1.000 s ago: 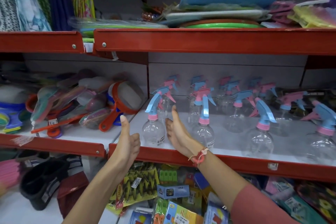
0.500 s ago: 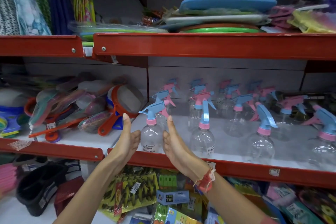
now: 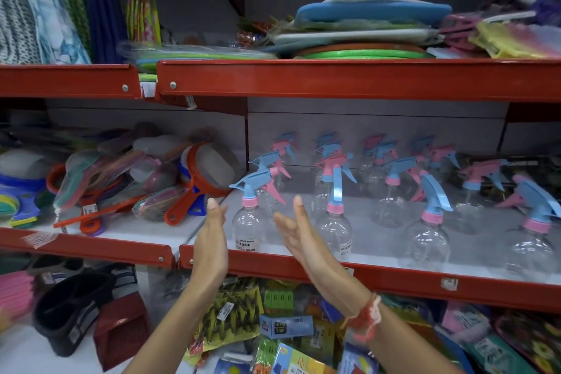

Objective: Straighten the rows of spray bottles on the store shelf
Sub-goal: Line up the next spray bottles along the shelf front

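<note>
Several clear spray bottles with blue and pink trigger heads stand in rows on the white middle shelf (image 3: 379, 255) with its red front lip. The front-left bottle (image 3: 247, 229) has a blue head and pink collar. My left hand (image 3: 212, 240) is flat and upright just left of it, fingers up. My right hand (image 3: 299, 235) is flat just right of it, palm toward the bottle, a red thread on the wrist. Neither hand visibly touches the bottle. A second front bottle (image 3: 334, 228) stands right of my right hand. More front bottles (image 3: 428, 237) follow to the right.
Red-handled strainers (image 3: 200, 179) and packed utensils crowd the shelf section to the left. The upper red shelf (image 3: 334, 79) holds flat mats and plates. Below lie packets, small boxes (image 3: 285, 326) and a black holder (image 3: 69, 313).
Both hands have opened out flat and moved slightly apart beside the front-left bottle; the thumbs-up fist of the left hand has opened. The view has shifted slightly down.
</note>
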Demonstrator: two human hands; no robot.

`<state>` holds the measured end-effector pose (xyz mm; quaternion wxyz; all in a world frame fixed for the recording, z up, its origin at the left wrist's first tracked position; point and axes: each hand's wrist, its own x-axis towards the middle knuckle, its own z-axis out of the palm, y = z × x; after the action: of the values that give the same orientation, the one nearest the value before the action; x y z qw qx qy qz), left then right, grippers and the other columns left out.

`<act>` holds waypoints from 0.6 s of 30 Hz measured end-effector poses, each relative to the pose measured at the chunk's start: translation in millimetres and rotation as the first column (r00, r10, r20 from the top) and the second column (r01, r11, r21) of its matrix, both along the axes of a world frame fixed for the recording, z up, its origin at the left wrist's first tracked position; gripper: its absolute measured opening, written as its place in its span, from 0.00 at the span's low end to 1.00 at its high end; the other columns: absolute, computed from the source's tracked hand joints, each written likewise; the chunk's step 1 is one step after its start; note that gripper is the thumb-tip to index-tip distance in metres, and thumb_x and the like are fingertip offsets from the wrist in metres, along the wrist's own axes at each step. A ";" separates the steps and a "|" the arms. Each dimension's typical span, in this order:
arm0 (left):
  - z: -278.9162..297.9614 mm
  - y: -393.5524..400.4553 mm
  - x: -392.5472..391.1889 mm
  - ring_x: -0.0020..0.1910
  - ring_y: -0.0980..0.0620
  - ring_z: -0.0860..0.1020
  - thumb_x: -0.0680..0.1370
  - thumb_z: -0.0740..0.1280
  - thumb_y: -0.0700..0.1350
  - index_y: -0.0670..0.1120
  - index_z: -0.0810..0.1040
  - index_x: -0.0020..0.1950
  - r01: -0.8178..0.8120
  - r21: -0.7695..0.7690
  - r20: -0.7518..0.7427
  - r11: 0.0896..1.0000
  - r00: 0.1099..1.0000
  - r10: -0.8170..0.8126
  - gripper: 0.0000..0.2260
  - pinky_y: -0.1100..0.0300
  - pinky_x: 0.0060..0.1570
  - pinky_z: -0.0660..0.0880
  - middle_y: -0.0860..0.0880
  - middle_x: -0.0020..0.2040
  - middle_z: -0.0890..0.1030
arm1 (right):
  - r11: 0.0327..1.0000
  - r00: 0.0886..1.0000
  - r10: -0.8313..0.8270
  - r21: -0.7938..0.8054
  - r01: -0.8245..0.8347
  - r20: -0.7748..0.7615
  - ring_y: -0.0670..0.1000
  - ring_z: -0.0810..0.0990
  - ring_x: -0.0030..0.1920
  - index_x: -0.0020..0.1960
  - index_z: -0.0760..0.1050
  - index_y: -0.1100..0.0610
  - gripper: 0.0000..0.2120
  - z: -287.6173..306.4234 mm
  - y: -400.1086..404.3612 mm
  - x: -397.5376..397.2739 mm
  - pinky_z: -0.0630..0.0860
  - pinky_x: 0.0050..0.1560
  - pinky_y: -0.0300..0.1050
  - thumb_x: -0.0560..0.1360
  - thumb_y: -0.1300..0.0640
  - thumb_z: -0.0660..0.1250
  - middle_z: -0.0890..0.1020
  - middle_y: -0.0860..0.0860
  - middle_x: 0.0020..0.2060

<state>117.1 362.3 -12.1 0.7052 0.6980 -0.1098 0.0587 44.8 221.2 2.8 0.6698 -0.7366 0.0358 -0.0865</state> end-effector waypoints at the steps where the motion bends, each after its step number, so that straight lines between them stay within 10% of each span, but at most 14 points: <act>1: 1.0 -2.6 -6.1 0.67 0.52 0.72 0.75 0.47 0.67 0.50 0.75 0.65 -0.036 -0.030 0.055 0.999 0.998 0.038 0.31 0.49 0.71 0.63 0.49 0.67 0.76 | 1.000 0.998 -0.024 -0.002 0.024 0.064 0.47 0.74 0.67 0.69 0.71 0.52 0.35 3.3 -6.2 -7.9 0.66 0.71 0.48 0.75 0.31 0.44 0.75 0.48 0.68; 8: 11.5 -39.3 -39.9 0.50 0.53 0.82 0.80 0.57 0.47 0.45 0.81 0.50 0.155 0.006 0.081 0.988 0.985 -0.155 0.14 0.58 0.58 0.74 0.49 0.49 0.84 | 0.831 0.738 -0.556 0.280 0.480 0.383 0.50 0.82 0.35 0.40 0.80 0.60 0.24 8.9 -70.6 -38.6 0.79 0.35 0.41 0.81 0.46 0.54 0.84 0.56 0.35; 12: 3.1 -63.7 -56.3 0.54 0.54 0.80 0.80 0.56 0.52 0.46 0.80 0.52 0.269 0.065 -0.031 0.961 0.963 -0.268 0.15 0.56 0.62 0.72 0.48 0.55 0.84 | 0.809 0.776 -0.587 0.214 0.548 0.230 0.55 0.81 0.47 0.45 0.78 0.58 0.21 -0.3 -106.2 -14.1 0.76 0.46 0.45 0.81 0.47 0.52 0.84 0.57 0.44; 18: 6.9 -83.6 -88.1 0.73 0.50 0.64 0.71 0.41 0.72 0.47 0.62 0.75 0.420 0.103 -0.261 0.902 0.886 -0.383 0.42 0.55 0.69 0.64 0.49 0.75 0.65 | 0.939 0.980 -0.191 0.280 0.197 -0.051 0.54 0.67 0.71 0.70 0.67 0.61 0.36 2.3 -115.8 1.6 0.54 0.74 0.52 0.77 0.34 0.45 0.71 0.56 0.70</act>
<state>29.0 278.8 -5.2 0.6528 0.7153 -0.1724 -0.1805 46.4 105.4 5.1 0.7563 -0.6267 0.1279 -0.1375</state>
